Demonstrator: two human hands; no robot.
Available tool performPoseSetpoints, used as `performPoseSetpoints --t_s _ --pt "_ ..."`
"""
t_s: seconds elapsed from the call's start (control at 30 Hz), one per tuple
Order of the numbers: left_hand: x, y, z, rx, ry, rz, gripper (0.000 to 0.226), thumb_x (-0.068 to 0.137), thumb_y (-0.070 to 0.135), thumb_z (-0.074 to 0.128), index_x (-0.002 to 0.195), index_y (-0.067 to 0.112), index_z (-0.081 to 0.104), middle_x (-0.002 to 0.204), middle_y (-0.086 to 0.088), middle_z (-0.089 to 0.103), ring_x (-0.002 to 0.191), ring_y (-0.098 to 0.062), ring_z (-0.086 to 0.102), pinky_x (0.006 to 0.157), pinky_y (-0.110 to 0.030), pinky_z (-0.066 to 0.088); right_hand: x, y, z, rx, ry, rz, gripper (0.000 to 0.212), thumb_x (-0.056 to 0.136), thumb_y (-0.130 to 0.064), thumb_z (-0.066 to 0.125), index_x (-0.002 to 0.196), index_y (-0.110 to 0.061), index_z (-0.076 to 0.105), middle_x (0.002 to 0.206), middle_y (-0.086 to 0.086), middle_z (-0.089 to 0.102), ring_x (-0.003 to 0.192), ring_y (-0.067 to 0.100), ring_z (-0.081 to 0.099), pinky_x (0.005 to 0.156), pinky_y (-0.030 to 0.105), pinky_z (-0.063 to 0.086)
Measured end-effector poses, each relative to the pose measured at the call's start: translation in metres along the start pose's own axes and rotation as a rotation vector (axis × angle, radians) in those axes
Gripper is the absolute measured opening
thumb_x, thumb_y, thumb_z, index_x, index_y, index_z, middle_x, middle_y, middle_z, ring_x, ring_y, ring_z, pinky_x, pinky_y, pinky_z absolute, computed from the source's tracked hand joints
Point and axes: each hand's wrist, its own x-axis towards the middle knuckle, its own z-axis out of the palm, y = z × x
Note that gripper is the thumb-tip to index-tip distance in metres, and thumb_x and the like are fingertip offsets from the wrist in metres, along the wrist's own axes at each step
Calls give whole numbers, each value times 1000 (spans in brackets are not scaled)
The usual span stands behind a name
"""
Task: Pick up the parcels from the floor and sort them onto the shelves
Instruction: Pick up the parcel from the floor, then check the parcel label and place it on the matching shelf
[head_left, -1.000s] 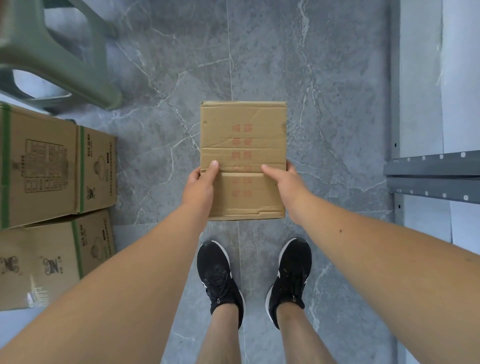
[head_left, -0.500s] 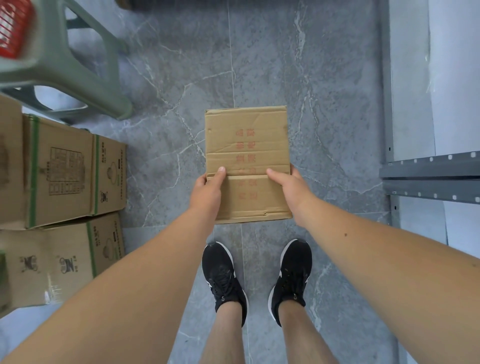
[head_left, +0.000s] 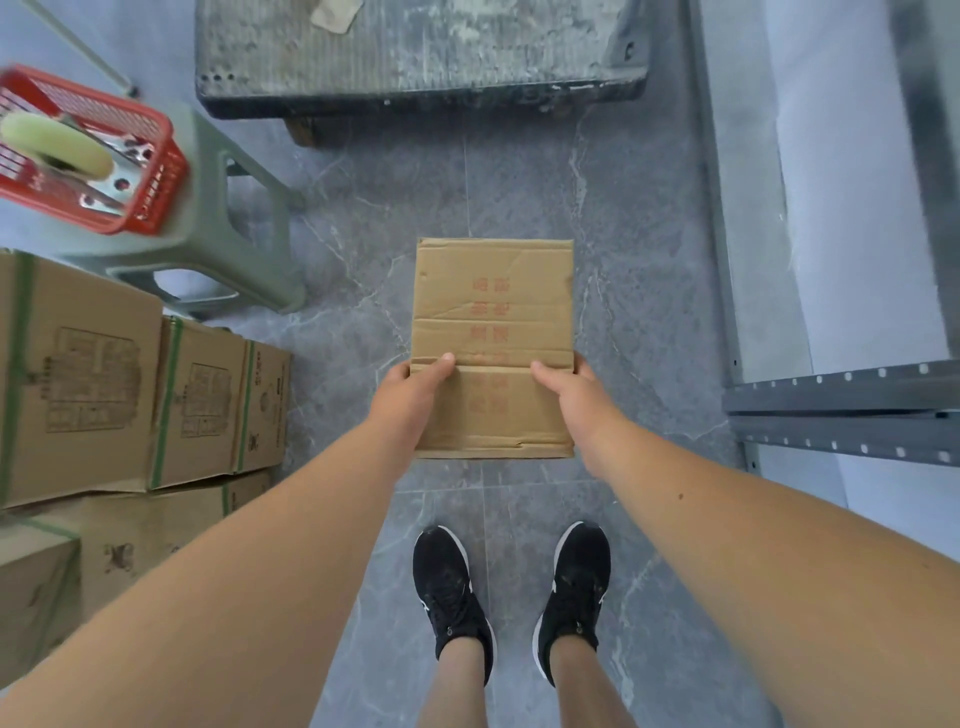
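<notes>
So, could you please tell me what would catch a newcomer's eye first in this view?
First is the flat cardboard parcel with red print, held out at the centre above the grey floor, with the left hand and right hand gripping its near sides. Next comes the red basket on the green stool at upper left, above the stacked brown cartons. A grey metal shelf stands at right.

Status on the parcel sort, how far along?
Done: one flat brown cardboard parcel is picked up. In hand: left hand and right hand each have a grip on its near sides. To do: placing it on the grey metal shelf at right; no parcel shows there. Green-strapped cardboard boxes stacked at left.
</notes>
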Motion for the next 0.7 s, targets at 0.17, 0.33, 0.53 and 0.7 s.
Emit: performPoseSetpoints --t_s 0.17,0.33,0.53,0.7 --pt "-32 33 -5 19 -1 38 65 94 53 71 148 22 53 142 0 62 121 -24 58 95 -40 43 -29 -44 -4 -1 -4 -60 34 106 -22 62 140 -26 57 118 -7 70 96 4 64 74 23 49" --pt "-67 68 -7 10 6 75 61 96 52 69 146 21 53 135 0 60 117 -25 57 93 -41 43 -59 -88 -12 -40 -24 -133 39 108 -20 58 147 -22 55 127 -1 67 96 4 63 81 25 50" --pt "-105 113 -10 -19 5 112 41 93 51 72 125 27 60 126 0 67 114 -27 64 103 -48 51 -101 -143 -23 -64 -7 -220 36 107 -18 59 143 -20 57 129 2 68 106 16 65 84 25 51" --pt "-137 160 -18 -22 -33 211 48 94 43 74 134 20 61 125 -4 70 110 -26 68 94 -44 55 -132 -192 -29 -107 2 -307 39 108 -21 58 147 -23 54 129 -3 65 120 19 60 104 31 44"
